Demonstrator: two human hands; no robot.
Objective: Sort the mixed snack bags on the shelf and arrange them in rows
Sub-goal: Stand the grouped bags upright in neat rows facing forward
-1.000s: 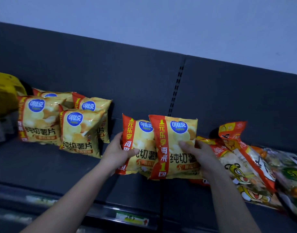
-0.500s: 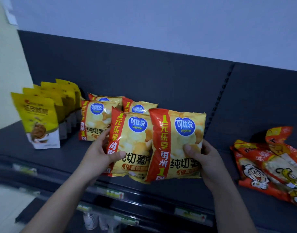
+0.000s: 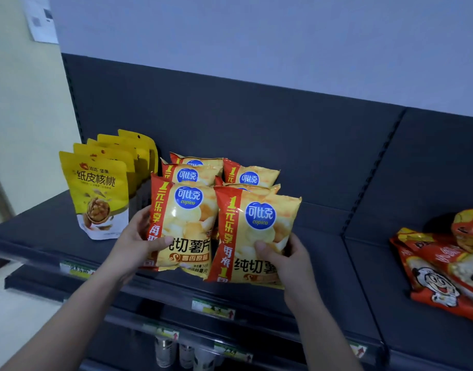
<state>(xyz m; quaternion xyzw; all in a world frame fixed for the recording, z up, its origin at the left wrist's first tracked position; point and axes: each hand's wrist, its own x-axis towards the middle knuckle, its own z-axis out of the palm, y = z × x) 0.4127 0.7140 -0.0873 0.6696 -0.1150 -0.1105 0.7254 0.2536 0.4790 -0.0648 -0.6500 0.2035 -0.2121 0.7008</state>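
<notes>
My left hand (image 3: 135, 241) grips one yellow-and-red potato chip bag (image 3: 187, 223) by its left edge, thumb across the front. My right hand (image 3: 291, 263) grips a second chip bag (image 3: 259, 231) at its lower right, thumb on the front. Both bags stand upright side by side at the front of the dark shelf (image 3: 323, 250). Directly behind them stand several matching chip bags (image 3: 250, 176) in two short rows. To the left stands a row of yellow walnut pouches (image 3: 97, 188).
A loose heap of red-orange snack bags (image 3: 441, 271) lies on the right shelf section, past a slotted upright (image 3: 372, 178). Price tags (image 3: 212, 307) line the shelf's front rail. Bottles (image 3: 164, 350) show on the shelf below. A pale wall stands at the left.
The two held chip bags have travelled left along the shelf and now stand just in front of the other chip bags. The view has swung left, bringing the walnut pouches fully in.
</notes>
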